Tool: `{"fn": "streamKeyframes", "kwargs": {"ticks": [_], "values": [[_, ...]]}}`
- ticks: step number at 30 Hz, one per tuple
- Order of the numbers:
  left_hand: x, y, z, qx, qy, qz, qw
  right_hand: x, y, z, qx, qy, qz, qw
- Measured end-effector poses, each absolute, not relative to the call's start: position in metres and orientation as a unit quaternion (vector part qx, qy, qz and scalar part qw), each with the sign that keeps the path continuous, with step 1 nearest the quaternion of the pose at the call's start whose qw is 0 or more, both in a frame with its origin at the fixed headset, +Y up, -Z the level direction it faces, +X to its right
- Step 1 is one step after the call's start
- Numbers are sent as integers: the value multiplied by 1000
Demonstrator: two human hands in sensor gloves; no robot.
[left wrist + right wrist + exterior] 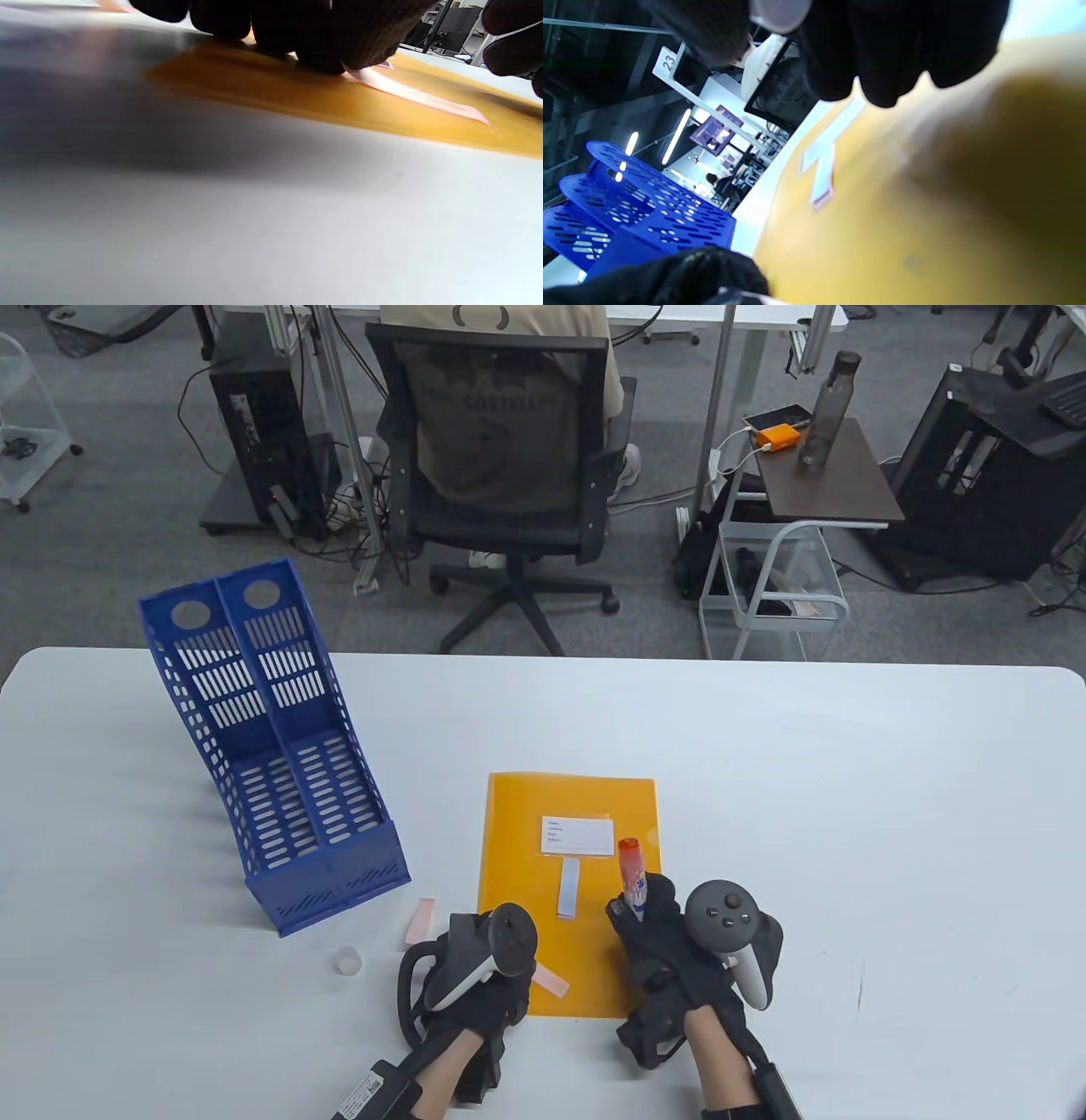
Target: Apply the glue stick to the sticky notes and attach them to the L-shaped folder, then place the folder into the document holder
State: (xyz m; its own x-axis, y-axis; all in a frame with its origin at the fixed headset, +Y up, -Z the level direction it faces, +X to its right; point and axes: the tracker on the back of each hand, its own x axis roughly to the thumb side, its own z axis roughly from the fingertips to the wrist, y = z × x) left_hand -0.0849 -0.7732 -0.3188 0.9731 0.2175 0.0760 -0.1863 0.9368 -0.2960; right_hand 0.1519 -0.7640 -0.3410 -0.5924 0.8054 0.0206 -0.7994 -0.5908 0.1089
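Observation:
An orange L-shaped folder (543, 814) (263, 84) (925, 220) lies flat on the white table and carries a white label (578, 835). A pale lavender sticky note (568, 887) (823, 178) sits on it below the label. My left hand (496, 1005) presses its fingertips (322, 46) onto a pink sticky note (551, 982) (424, 99) at the folder's lower left. My right hand (653, 933) grips a glue stick (632, 875) over the folder's right side, red tip pointing away. The blue document holder (271, 746) (649, 212) stands at the left.
A second pink sticky note (421, 920) lies on the table just left of the folder. A small clear cap (347, 961) stands near the holder's front corner. Beyond the table's far edge, a person sits in an office chair (501, 458).

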Motion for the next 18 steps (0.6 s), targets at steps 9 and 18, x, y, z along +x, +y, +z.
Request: {"fn": "streamKeyframes", "kwargs": {"ticks": [9,18], "values": [[-85,-773,-319,-147,-54,104,982,153,-769,-343,25,75,890,448],[-87,-774,-319,-149,-54,106,982,151,-769,-343,28,77,893,442]]}}
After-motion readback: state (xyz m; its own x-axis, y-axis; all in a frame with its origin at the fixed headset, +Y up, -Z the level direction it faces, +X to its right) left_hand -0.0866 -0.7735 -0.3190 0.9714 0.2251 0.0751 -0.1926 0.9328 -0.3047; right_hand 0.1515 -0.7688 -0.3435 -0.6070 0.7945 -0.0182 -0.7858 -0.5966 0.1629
